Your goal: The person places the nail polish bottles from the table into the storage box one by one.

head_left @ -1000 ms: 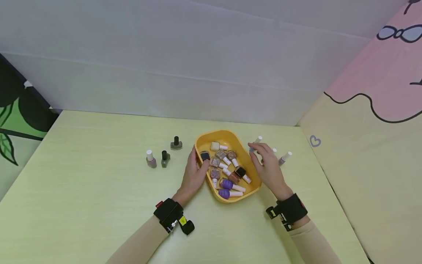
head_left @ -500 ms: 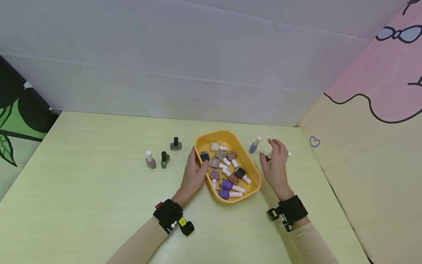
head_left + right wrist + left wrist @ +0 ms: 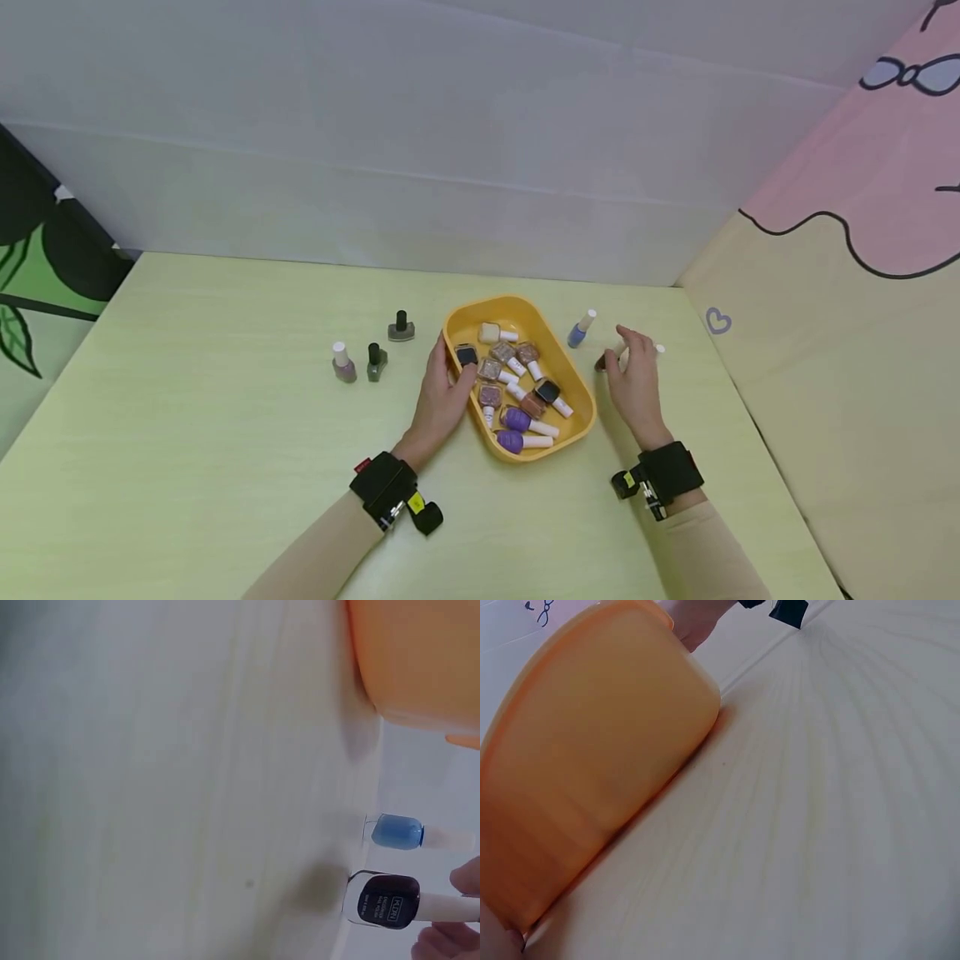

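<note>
My left hand (image 3: 442,400) grips the left side of a yellow plastic basket (image 3: 582,412), thumb over the rim. Inside lie several nail polish bottles, among them purple ones (image 3: 513,419) and a brown one (image 3: 532,405). To the right of the basket, my right hand (image 3: 636,383) pinches the white cap of a dark nail polish bottle (image 3: 388,901). In the head view that bottle is tilted and partly hidden by the fingers. A blue nail polish bottle (image 3: 577,335) with a white cap stands between basket and right hand.
Left of the basket stand a lilac bottle (image 3: 343,368) with a white cap and two black-capped bottles (image 3: 377,363). Another white cap (image 3: 659,350) shows behind my right hand. Walls border the table at the back and right.
My right hand has moved right, away from the blue bottle, and has taken hold of the dark bottle, drawing it slightly nearer the basket. The left hand and basket have stayed put.
</note>
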`<control>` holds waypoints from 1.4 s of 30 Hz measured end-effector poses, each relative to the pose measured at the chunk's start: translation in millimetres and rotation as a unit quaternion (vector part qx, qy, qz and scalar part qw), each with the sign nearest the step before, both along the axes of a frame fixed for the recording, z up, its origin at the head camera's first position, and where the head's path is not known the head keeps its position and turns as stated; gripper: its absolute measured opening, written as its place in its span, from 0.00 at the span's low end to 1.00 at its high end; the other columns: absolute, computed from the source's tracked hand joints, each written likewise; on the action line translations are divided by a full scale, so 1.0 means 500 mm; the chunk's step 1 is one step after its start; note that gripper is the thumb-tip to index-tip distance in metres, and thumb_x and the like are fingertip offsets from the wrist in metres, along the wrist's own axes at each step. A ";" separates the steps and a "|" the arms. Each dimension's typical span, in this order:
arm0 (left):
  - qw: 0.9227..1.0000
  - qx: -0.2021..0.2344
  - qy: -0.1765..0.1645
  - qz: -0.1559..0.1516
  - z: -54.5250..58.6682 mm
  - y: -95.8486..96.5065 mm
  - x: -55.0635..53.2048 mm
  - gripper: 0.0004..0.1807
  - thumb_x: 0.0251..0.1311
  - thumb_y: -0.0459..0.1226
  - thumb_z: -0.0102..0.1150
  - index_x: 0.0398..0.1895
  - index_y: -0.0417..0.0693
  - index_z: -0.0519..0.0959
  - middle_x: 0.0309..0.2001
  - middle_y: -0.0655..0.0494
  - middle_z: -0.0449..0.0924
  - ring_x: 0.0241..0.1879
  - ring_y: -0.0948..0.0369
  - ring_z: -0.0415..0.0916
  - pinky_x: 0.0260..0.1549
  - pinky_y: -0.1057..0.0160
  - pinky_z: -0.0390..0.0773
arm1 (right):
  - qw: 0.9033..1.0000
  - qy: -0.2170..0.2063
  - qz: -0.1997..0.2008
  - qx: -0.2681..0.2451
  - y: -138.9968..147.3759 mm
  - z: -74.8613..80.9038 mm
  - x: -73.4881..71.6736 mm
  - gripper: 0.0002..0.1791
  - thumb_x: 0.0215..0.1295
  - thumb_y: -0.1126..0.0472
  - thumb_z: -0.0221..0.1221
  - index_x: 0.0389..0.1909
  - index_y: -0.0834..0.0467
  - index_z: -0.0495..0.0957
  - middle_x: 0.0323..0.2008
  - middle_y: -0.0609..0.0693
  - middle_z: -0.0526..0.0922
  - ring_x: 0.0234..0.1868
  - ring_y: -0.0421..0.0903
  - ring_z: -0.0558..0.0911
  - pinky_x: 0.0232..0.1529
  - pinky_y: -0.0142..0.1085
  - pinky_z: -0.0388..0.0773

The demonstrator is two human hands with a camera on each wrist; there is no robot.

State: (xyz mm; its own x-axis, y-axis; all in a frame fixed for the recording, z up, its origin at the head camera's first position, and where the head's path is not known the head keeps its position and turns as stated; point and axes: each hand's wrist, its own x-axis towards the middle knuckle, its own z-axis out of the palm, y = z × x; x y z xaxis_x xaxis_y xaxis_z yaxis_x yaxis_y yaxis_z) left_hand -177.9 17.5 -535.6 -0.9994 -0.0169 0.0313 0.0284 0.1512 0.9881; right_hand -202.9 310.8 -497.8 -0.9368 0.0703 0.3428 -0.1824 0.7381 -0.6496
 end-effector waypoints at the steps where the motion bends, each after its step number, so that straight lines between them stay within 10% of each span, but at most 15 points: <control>1: 1.000 0.000 0.000 0.000 0.000 0.000 0.000 0.44 0.73 0.43 0.51 0.85 0.48 0.41 0.83 0.46 0.47 0.81 0.53 0.49 0.79 0.53 0.50 | 1.000 -0.002 -0.001 0.000 0.001 0.001 0.000 0.24 0.75 0.71 0.53 0.69 0.73 0.68 0.63 0.72 0.70 0.64 0.67 0.71 0.67 0.59 0.71; 8: 1.000 0.001 -0.002 -0.001 0.004 0.000 0.000 0.44 0.73 0.43 0.51 0.85 0.49 0.41 0.83 0.46 0.46 0.81 0.53 0.48 0.80 0.53 0.50 | 1.000 0.011 0.001 0.002 0.003 0.006 0.001 0.20 0.78 0.72 0.49 0.66 0.71 0.72 0.54 0.68 0.79 0.50 0.64 0.81 0.54 0.55 0.81; 30: 1.000 0.002 0.000 0.000 0.006 0.002 0.002 0.44 0.73 0.42 0.52 0.85 0.48 0.42 0.82 0.47 0.48 0.81 0.53 0.49 0.79 0.54 0.51 | 1.000 -0.002 -0.009 0.004 0.003 0.015 0.007 0.18 0.77 0.71 0.50 0.64 0.70 0.75 0.53 0.66 0.82 0.49 0.60 0.82 0.43 0.42 0.78; 42: 1.000 0.007 0.000 -0.005 0.003 0.000 0.000 0.44 0.74 0.42 0.51 0.85 0.49 0.40 0.83 0.47 0.46 0.81 0.54 0.46 0.80 0.53 0.49 | 0.999 0.040 -0.004 -0.010 -0.007 0.044 0.017 0.18 0.77 0.73 0.50 0.64 0.71 0.74 0.52 0.66 0.80 0.49 0.61 0.82 0.53 0.53 0.82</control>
